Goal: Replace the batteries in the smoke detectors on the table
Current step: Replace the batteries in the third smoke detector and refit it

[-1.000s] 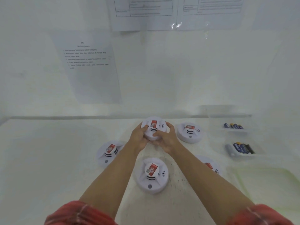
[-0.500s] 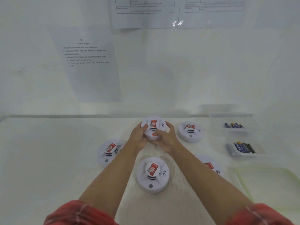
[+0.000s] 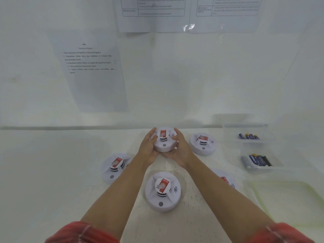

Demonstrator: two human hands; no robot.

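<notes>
Several round white smoke detectors with red labels lie on the white table [image 3: 52,172]. The far middle detector [image 3: 164,143] sits between both hands. My left hand [image 3: 149,148] grips its left side and my right hand [image 3: 180,151] cups its right side and underside. Other detectors lie at the far right [image 3: 203,143], the left [image 3: 114,168], the near middle [image 3: 163,191] and, partly hidden by my right forearm, the right [image 3: 226,179]. Two clear trays hold batteries: a far one [image 3: 249,136] and a nearer one [image 3: 259,161].
A pale green tray [image 3: 287,199] lies at the near right. Printed sheets [image 3: 91,71] hang on the white wall behind the table. The wall meets the table just behind the held detector.
Both hands have shifted their hold on the far detector: fingers now reach further round its sides and the right hand sits under it. The detector looks slightly raised and turned.
</notes>
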